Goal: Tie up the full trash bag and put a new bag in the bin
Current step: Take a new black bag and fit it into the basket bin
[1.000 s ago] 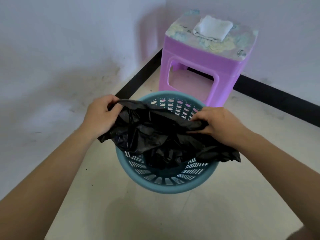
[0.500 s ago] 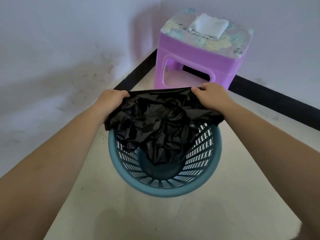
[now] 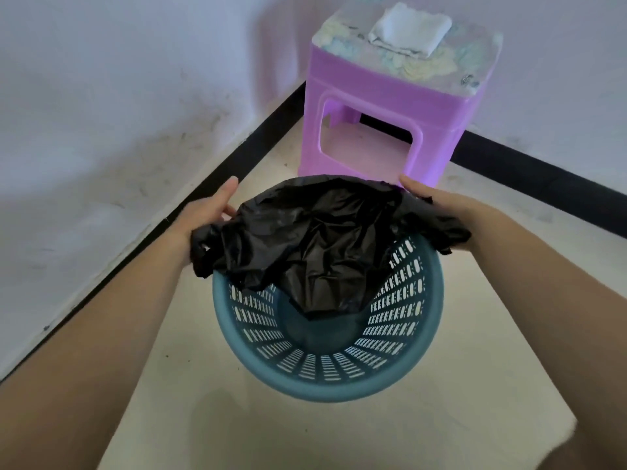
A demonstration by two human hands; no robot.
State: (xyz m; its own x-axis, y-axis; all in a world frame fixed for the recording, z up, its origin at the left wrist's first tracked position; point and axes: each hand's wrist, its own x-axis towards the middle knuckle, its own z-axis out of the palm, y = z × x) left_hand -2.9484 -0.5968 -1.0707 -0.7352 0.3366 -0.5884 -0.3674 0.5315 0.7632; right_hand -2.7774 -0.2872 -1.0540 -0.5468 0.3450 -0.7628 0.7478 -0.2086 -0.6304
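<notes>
A round blue perforated bin [image 3: 325, 378] stands on the pale floor in front of me. A crumpled black trash bag [image 3: 312, 242] hangs into it, its far edge draped over the bin's far rim. My left hand [image 3: 210, 215] holds the bag's left edge beside the bin's left rim, thumb raised. My right hand [image 3: 437, 205] grips the bag's right edge at the bin's far right rim. The bag's bottom hangs partway down inside; the bin's near wall and base are bare. No full trash bag is in view.
A purple plastic stool [image 3: 390, 96] stands just behind the bin in the room's corner, with a folded white cloth [image 3: 410, 28] on top. White walls with a black baseboard [image 3: 237, 167] run close on the left and behind.
Both hands have carried the bag's opening away from me and spread it wider. Its far edge now lies over the bin's far rim, and the bag hangs lower inside.
</notes>
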